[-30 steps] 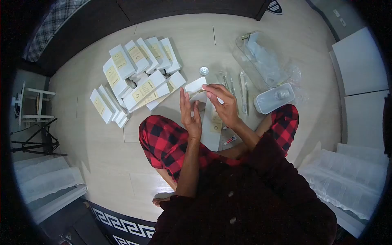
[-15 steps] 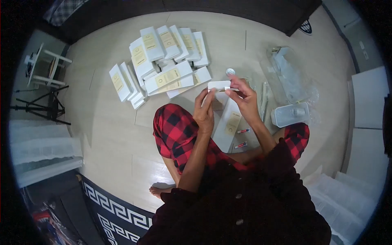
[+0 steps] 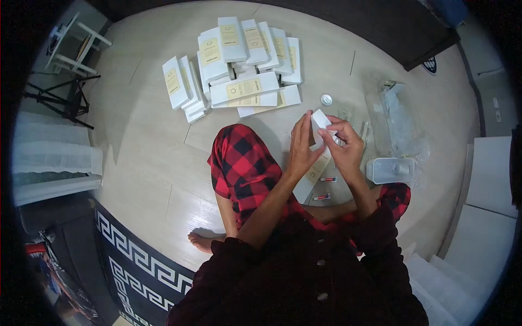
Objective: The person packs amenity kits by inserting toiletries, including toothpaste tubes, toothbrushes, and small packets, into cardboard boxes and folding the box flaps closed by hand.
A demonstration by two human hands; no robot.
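Note:
A white box (image 3: pixel 314 173) with a cream label stands between my hands, its end flap (image 3: pixel 321 119) raised. My left hand (image 3: pixel 302 148) is wrapped along the box's left side near that end. At the right side of the flap, my right hand (image 3: pixel 347 148) pinches the edge with thumb and fingers. My palms and fingers hide part of the box. Just right of it on the floor lie two small tubes with red and dark print, one tube (image 3: pixel 328 179) above the other tube (image 3: pixel 322 196). A round silvery disc (image 3: pixel 326 100) rests beyond my hands.
Several white boxes with cream labels (image 3: pixel 244 89) are piled at the upper left. To the right are a clear plastic bag (image 3: pixel 399 119) and a translucent tub (image 3: pixel 383 173). My crossed legs in checked trousers (image 3: pixel 244 163) border the near side. A dark patterned mat (image 3: pixel 147 271) lies lower left.
My hands have turned, and the flap end, level before, is now tilted. My left hand has shifted from pinching the flap to holding the box's side. The whole view has moved slightly.

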